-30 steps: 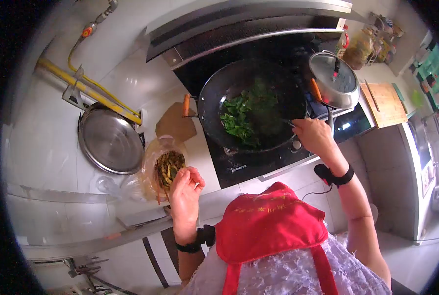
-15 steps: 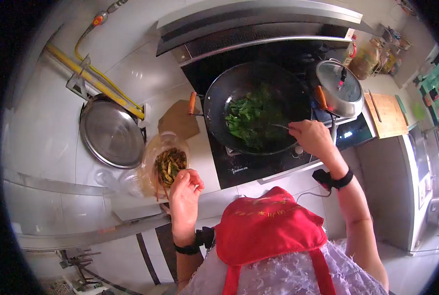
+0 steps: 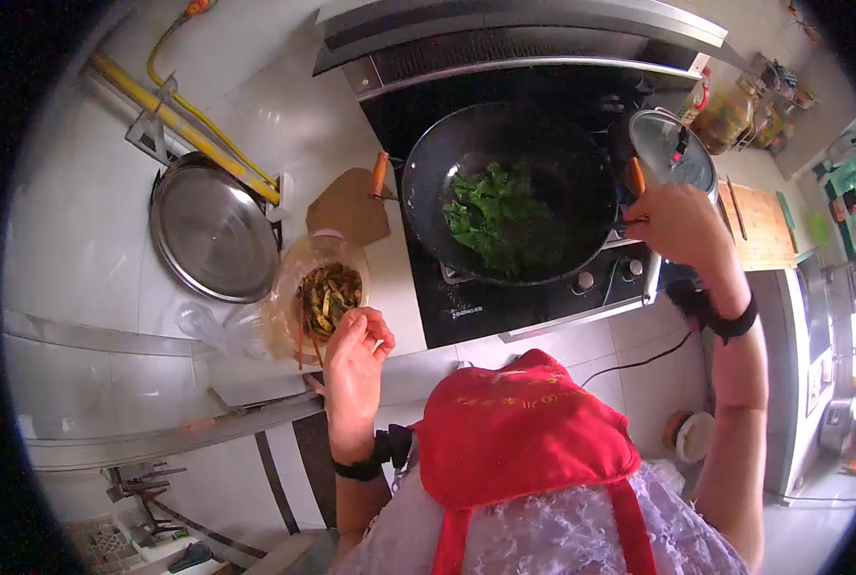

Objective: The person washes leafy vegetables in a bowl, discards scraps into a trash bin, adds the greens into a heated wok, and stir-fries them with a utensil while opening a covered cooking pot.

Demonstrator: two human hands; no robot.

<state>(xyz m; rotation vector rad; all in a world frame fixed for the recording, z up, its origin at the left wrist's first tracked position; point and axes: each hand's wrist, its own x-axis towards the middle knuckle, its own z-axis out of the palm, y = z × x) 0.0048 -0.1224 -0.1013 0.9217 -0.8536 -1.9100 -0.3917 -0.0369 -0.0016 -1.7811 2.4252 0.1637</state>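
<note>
A black wok with wooden side handles sits on the stove, with leafy greens in its middle and left part. My right hand is closed at the wok's right rim, overlapping the lower end of the right wooden handle. What its fingers grip is hidden. My left hand is loosely curled with fingers apart, holding nothing visible. It hovers by the near edge of a bowl of cooked food. Chopsticks rest at that bowl's left side.
A pot with a glass lid stands right of the wok. Farther right lies a wooden cutting board. On the left are a round steel pan, a yellow pipe and a brown board. The range hood overhangs the stove.
My right hand has moved right and up from the wok's near rim to its right handle. The thin metal utensil it held no longer shows. My left hand has barely moved.
</note>
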